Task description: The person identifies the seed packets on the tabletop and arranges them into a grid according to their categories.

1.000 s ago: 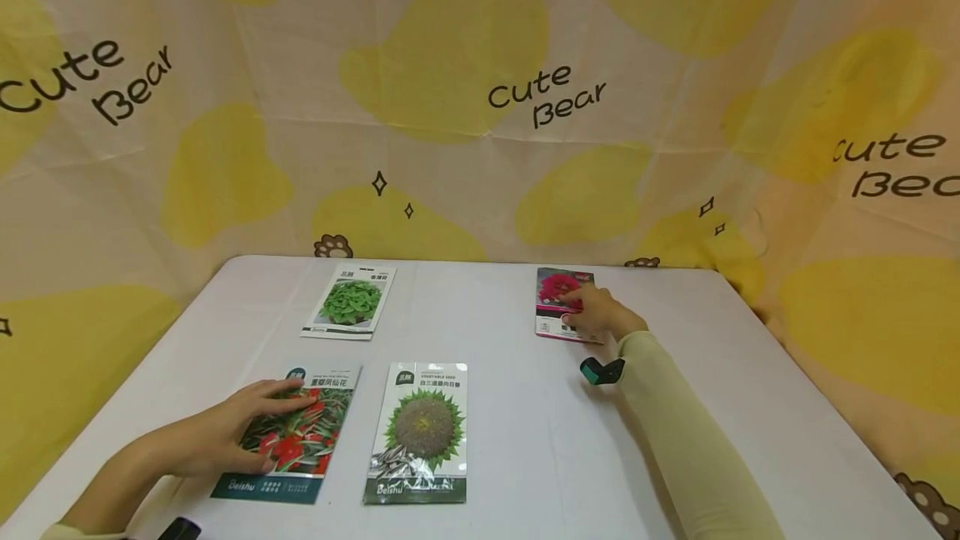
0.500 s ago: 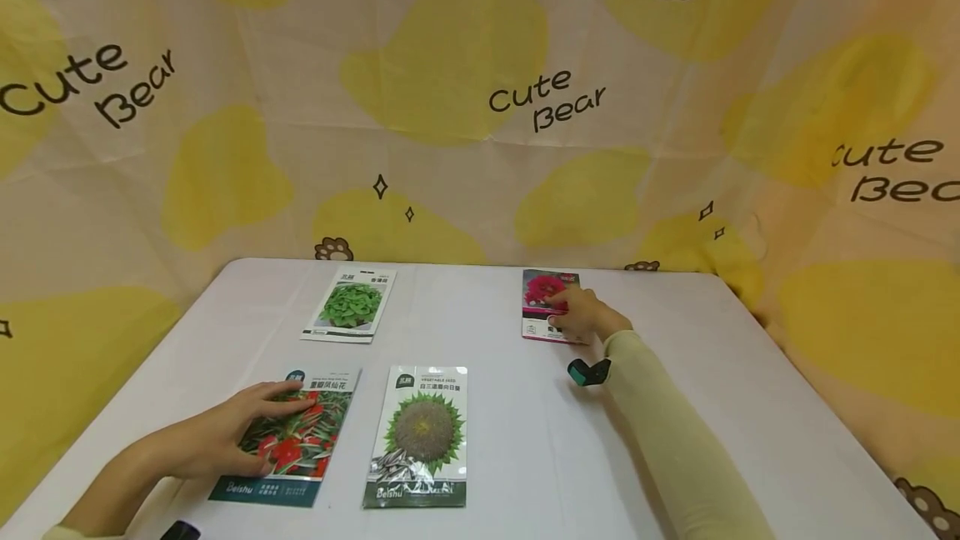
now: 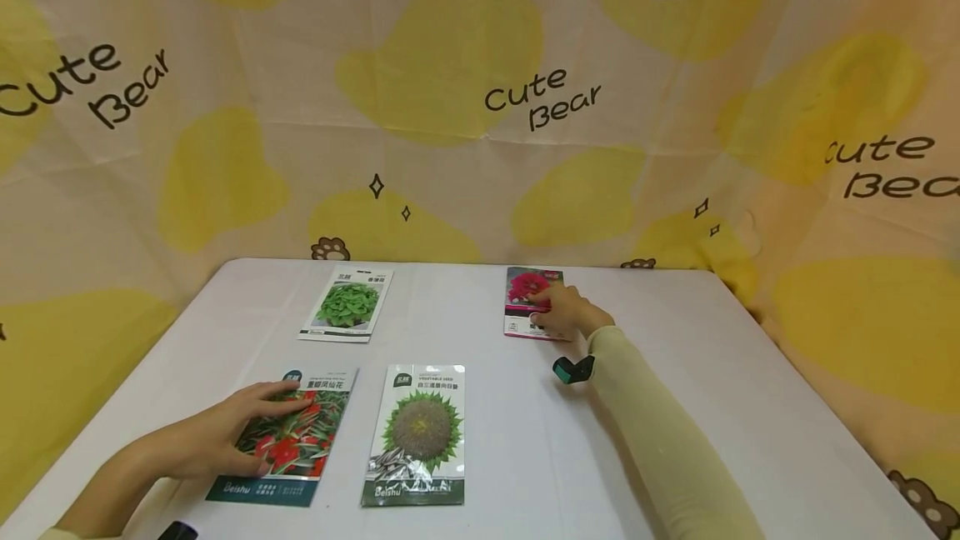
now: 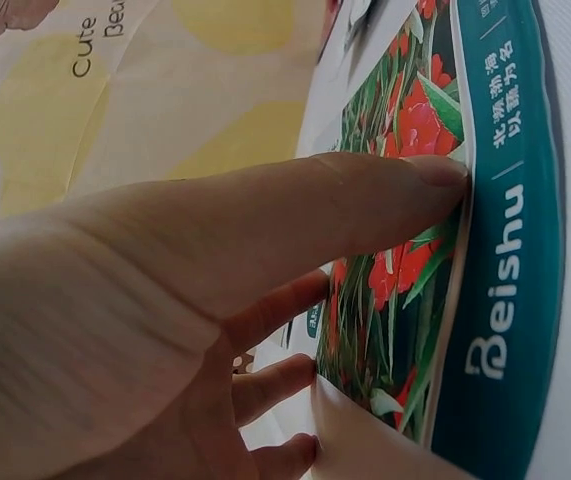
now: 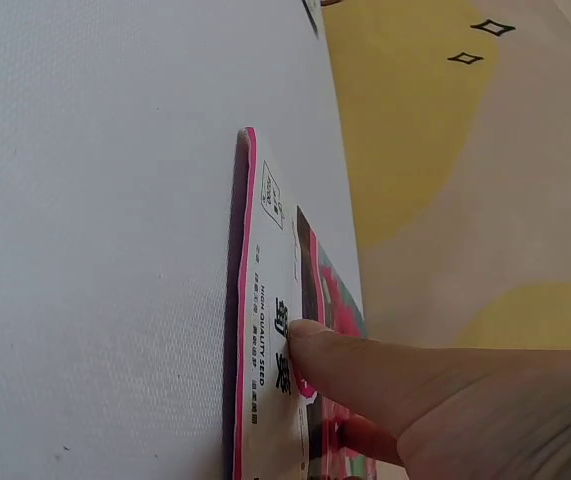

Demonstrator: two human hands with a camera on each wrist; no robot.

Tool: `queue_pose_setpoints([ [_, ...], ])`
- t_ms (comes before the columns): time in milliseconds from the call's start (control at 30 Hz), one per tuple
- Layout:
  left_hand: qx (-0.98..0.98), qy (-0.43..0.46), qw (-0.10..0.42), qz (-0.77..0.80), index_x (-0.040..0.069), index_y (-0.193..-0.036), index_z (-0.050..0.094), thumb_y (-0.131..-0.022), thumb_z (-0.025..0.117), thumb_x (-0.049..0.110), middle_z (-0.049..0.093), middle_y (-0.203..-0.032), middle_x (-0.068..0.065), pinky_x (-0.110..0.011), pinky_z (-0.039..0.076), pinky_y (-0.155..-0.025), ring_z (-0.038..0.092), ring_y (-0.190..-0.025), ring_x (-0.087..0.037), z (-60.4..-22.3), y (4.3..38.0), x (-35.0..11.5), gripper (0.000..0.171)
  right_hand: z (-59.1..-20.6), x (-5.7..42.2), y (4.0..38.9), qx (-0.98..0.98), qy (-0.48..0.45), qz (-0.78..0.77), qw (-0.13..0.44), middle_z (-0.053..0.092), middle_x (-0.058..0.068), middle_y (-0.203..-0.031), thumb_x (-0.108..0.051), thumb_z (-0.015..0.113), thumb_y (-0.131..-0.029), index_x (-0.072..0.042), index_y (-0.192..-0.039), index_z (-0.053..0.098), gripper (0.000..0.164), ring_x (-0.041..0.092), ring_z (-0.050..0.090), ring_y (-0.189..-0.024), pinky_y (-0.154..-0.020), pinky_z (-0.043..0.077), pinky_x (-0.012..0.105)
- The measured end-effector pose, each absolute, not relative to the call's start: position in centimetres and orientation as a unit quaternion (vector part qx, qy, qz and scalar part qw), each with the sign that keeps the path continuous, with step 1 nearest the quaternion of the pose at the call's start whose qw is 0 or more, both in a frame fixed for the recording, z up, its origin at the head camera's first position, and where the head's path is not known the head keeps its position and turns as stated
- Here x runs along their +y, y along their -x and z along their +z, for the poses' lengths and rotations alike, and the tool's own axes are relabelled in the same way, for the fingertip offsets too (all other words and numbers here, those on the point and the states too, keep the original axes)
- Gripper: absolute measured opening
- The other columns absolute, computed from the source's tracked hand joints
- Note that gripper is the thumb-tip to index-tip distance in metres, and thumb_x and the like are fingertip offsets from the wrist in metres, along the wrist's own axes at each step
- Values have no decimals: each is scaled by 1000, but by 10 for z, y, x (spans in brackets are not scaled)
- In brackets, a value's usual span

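My left hand [image 3: 198, 437] rests on a seed packet with red flowers [image 3: 296, 444] at the front left. Its thumb and fingers lie spread over the picture, and the left wrist view has the thumb pressing near the teal "Beishu" strip [image 4: 505, 270]. At the back right, my right hand [image 3: 567, 312] touches a seed packet with a pink flower [image 3: 519, 319]. In the right wrist view its thumb [image 5: 330, 362] presses on the white lower part of that packet. Both packets lie face up on the white table [image 3: 480, 432].
A seed packet with a sunflower head [image 3: 420, 432] lies right of the left hand's packet. Farther back at the left is a packet with green leaves [image 3: 347, 307]. A yellow-patterned cloth [image 3: 435, 65] hangs behind the table.
My right hand has slid the pink-flower packet to the left along the back of the table. The left hand and the other packets stay where they were.
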State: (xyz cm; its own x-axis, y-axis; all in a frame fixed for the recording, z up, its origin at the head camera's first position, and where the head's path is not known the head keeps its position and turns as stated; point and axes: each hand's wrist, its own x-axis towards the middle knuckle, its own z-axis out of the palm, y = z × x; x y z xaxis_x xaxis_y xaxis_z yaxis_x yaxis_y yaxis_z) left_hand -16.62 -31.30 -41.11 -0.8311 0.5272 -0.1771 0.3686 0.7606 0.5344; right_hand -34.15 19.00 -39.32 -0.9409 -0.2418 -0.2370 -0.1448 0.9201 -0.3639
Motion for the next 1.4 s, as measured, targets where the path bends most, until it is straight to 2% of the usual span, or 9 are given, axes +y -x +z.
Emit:
queue_pose_setpoints([
  [267,924,-251,154,243,21,-149,52,-79,83,36,34,-159,-22,-23,42,-97,34,-139,-52,-410,166,-314,79,-391,182,339,970,94,-170,144,35,18,-159,-36,63,-99,-26,-150,50,53,44,34,-140,-113,30,66],
  [433,925,-254,151,239,22,-150,51,-79,83,35,33,-159,-21,-36,44,-100,34,-139,-52,-410,166,-315,79,-390,175,340,970,94,-176,142,36,17,-159,-36,63,-99,-27,-150,49,53,42,36,-139,-111,33,65],
  [600,926,-259,144,235,23,-150,51,-79,82,35,34,-158,-21,-39,45,-101,35,-138,-51,-410,166,-314,78,-389,169,341,970,100,-172,143,38,18,-158,-36,63,-99,-26,-151,48,54,42,38,-136,-109,34,63],
  [833,927,-258,140,233,24,-149,52,-78,83,35,36,-158,-20,-27,44,-97,37,-138,-49,-409,168,-312,78,-387,161,342,971,113,-158,141,39,16,-159,-38,63,-99,-27,-151,47,55,41,39,-136,-109,35,61],
  [933,927,-259,140,235,23,-149,52,-78,83,35,36,-158,-20,-27,44,-97,37,-138,-49,-409,168,-312,79,-386,156,343,970,118,-157,143,38,16,-159,-38,63,-99,-28,-151,47,55,41,39,-136,-109,35,61],
  [1133,924,-261,147,238,23,-149,52,-78,83,34,36,-157,-22,-37,46,-98,36,-137,-51,-411,168,-312,79,-390,147,342,969,107,-158,155,35,14,-161,-38,64,-98,-31,-150,48,55,39,38,-136,-111,34,62],
  [1200,924,-263,147,236,22,-149,52,-78,83,34,36,-157,-22,-32,45,-97,36,-137,-50,-412,168,-312,78,-391,144,340,969,107,-161,152,36,15,-160,-38,65,-98,-32,-150,48,55,39,39,-135,-110,35,62],
  [1333,920,-257,157,250,19,-149,52,-78,83,32,34,-157,-25,-60,43,-102,34,-138,-54,-411,167,-311,79,-391,138,339,970,109,-160,150,36,14,-160,-40,64,-97,-33,-150,48,55,39,38,-135,-109,36,62],
  [1400,921,-256,155,251,18,-149,52,-78,84,31,34,-158,-25,-65,42,-102,33,-138,-55,-410,167,-311,79,-390,135,340,970,110,-159,148,35,13,-160,-41,64,-98,-34,-150,48,55,38,38,-136,-109,35,62],
])
